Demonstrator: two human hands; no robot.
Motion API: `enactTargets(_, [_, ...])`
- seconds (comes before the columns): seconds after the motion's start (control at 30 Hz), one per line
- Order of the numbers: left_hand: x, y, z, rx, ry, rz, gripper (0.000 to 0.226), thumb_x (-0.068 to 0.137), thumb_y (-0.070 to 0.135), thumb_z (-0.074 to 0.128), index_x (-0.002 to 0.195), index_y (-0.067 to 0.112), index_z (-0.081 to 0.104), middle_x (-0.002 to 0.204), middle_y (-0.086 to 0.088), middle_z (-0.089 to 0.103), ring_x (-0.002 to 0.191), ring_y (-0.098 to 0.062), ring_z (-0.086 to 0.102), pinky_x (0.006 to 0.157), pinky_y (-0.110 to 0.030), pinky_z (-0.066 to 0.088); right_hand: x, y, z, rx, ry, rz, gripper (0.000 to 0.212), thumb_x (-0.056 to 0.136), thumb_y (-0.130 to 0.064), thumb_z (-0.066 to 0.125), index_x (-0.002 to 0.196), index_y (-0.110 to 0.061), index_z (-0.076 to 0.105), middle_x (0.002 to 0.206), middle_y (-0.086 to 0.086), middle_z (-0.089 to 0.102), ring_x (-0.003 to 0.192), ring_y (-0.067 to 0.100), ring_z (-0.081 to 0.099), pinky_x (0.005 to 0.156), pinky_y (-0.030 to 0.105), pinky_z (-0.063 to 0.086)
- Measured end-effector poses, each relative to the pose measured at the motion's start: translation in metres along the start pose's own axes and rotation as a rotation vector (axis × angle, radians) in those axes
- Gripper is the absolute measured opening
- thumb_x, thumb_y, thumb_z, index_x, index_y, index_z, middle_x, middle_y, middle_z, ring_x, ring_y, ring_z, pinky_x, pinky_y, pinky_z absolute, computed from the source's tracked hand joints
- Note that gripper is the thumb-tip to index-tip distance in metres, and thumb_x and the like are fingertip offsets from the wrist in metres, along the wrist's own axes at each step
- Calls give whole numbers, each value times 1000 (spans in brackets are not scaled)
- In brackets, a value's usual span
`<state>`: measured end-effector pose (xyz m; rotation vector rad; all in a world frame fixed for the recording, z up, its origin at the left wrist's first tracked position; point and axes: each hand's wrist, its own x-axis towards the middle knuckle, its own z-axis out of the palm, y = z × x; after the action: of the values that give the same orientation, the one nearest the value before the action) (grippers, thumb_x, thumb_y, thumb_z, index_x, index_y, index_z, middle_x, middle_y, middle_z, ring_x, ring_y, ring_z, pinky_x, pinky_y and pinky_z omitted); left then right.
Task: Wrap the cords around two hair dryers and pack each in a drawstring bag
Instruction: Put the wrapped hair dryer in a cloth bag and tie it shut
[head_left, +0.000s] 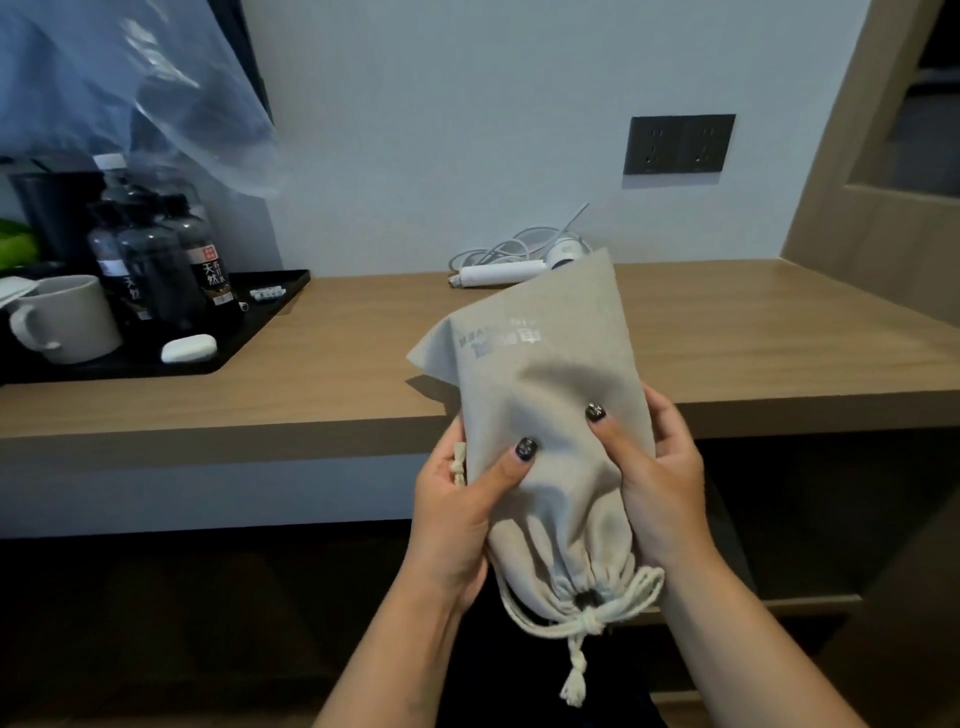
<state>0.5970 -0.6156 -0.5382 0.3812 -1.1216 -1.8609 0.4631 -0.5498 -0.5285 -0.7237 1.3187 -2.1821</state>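
A beige drawstring bag (545, 415) is held in front of the wooden counter's edge, its gathered mouth and knotted white cord (587, 618) pointing toward me. The bag bulges with something inside that I cannot see. My left hand (457, 504) grips its left side, thumb on the front. My right hand (654, 467) grips the right side, thumb pressing the cloth. A white hair dryer (501, 272) lies at the back of the counter by the wall, its white cord in loose loops behind it; the bag's top corner hides its head.
A black tray (249, 332) at the left of the wooden counter (337, 353) carries dark water bottles (161, 260), a white mug (67, 319) and a small white case (188, 347). A dark double wall socket (679, 144) sits above the counter. A wooden cabinet stands at right.
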Motion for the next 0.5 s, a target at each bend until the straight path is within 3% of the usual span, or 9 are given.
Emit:
enactTargets(0.13, [-8, -7, 28, 140, -148, 10, 76, 77, 2, 74, 143, 23, 44, 128, -11, 64, 118, -29, 62, 97, -45, 51, -11, -14, -25, 74, 84, -15, 46, 82, -2, 69, 124, -16, 56, 107, 9, 72, 95, 19, 71, 77, 29, 59])
enactTargets(0.27, [-7, -20, 56, 262, -233, 44, 83, 79, -2, 74, 148, 27, 37, 135, -6, 60, 124, -25, 57, 105, -51, 44, -18, -30, -54, 179, 118, 49, 51, 78, -16, 72, 126, -15, 58, 111, 11, 71, 102, 26, 69, 86, 43, 55])
enactTargets(0.4, [-6, -40, 80, 402, -270, 39, 88, 74, 1, 80, 146, 29, 40, 133, 3, 62, 123, -14, 58, 99, -36, 51, -18, -32, -93, 394, 86, 186, 42, 83, -21, 66, 124, -13, 61, 108, 13, 70, 99, 27, 70, 81, 43, 56])
enactTargets(0.5, [-2, -63, 95, 508, -311, 23, 87, 70, -10, 79, 144, 22, 45, 129, 5, 64, 119, -9, 59, 96, -28, 52, -14, -23, -128, 488, 110, 266, 60, 80, -29, 74, 135, -15, 53, 126, 15, 63, 110, 29, 65, 84, 45, 55])
